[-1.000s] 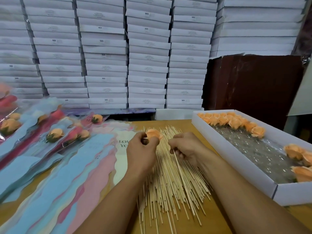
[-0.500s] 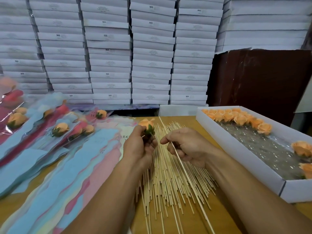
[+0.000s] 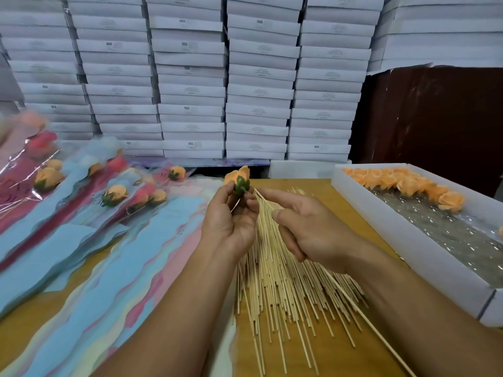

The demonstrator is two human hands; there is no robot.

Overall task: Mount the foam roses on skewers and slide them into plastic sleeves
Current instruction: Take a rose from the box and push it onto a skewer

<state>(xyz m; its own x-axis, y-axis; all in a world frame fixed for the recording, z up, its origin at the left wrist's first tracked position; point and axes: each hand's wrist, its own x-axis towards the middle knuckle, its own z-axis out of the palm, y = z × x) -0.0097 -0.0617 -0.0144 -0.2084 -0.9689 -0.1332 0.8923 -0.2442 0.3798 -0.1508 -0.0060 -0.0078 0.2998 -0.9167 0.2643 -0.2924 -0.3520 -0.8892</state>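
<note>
Your left hand (image 3: 231,221) is raised just above the middle of the wooden tabletop (image 3: 321,202), palm turned towards you, its fingers curled round the green base of an orange foam rose (image 3: 237,178); the petals point up and away from you, towards the far edge. Your right hand (image 3: 307,229) sits just beside it, pinching a single skewer (image 3: 362,312) between thumb and curled fingers while the index finger stretches out straight towards the rose. The skewer's far tip reaches the underside of the rose's green base, right by your left fingertips, and its long shaft runs back under your right wrist towards the near right corner of the tabletop. Whether the tip has entered the base cannot be told. Beneath both hands, a loose pile of skewers (image 3: 280,289) fans out from the centre of the tabletop towards the near edge. Along the right edge lies a white tray (image 3: 402,235) with a clear plastic liner, and a cluster of orange roses (image 3: 408,183) fills its far end. Across the left half of the tabletop, pastel blue and pink sleeves (image 3: 114,268) overlap in a spread. At the far left corner lie finished roses (image 3: 114,195), already on skewers and inside their sleeves. Behind the far edge, white boxes (image 3: 190,91) rise in tall stacks.
</note>
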